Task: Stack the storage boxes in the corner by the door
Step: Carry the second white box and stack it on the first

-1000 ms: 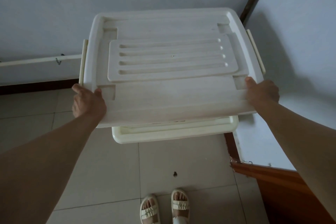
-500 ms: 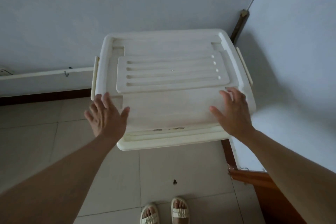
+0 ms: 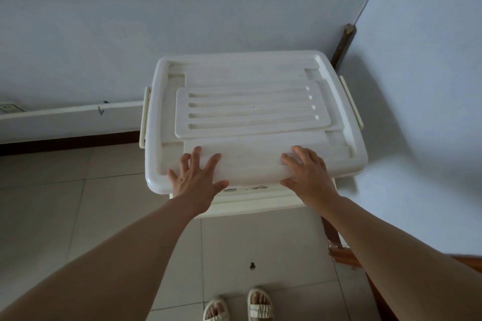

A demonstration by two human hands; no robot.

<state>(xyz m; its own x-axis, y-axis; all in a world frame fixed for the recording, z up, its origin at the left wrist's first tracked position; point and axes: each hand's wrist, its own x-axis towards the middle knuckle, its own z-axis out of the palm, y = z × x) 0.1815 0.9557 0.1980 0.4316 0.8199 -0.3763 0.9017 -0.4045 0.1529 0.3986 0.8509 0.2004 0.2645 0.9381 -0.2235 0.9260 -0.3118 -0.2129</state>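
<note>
A white storage box with a ribbed lid [image 3: 250, 109] sits on top of another cream box [image 3: 258, 202], of which only the front rim shows below it. The stack stands in the corner between two pale walls. My left hand [image 3: 194, 180] lies flat with fingers spread on the near left part of the lid. My right hand [image 3: 309, 172] rests flat on the near right part. Neither hand holds anything.
A wall [image 3: 422, 112] rises close on the right, with a brown wooden frame [image 3: 341, 44] in the corner and wood trim [image 3: 336, 245] low on the right. A white conduit [image 3: 67, 112] runs along the back wall. My sandalled feet [image 3: 237, 305] stand on the tiled floor.
The top box came down onto the lower one and was let go at its sides. Both hands moved inward and now lie flat on the lid's near edge.
</note>
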